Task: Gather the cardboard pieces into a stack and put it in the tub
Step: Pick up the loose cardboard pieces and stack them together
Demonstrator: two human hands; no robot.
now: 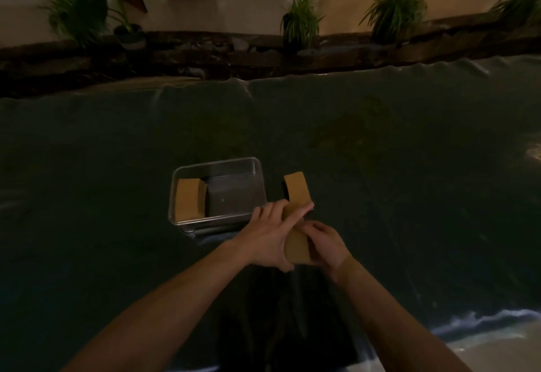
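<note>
A clear plastic tub point(257, 170) stands on the dark sheet in the middle of the view. Brown cardboard point(189, 199) lies inside it against its left wall. Just right of the tub, a long brown cardboard piece point(296, 188) rests on the sheet, its near part under my fingers. My left hand point(270, 235) lies across the top of the cardboard stack point(297, 247), fingers spread over it. My right hand point(326, 244) grips the same stack from its right side. How many pieces are in the stack is hidden by my hands.
The dark plastic sheet point(380, 152) covers the whole work surface, with a wrinkled far edge. Beyond it runs a dark ledge with several potted plants point(298, 20). A pale floor patch point(483, 339) shows at the lower right.
</note>
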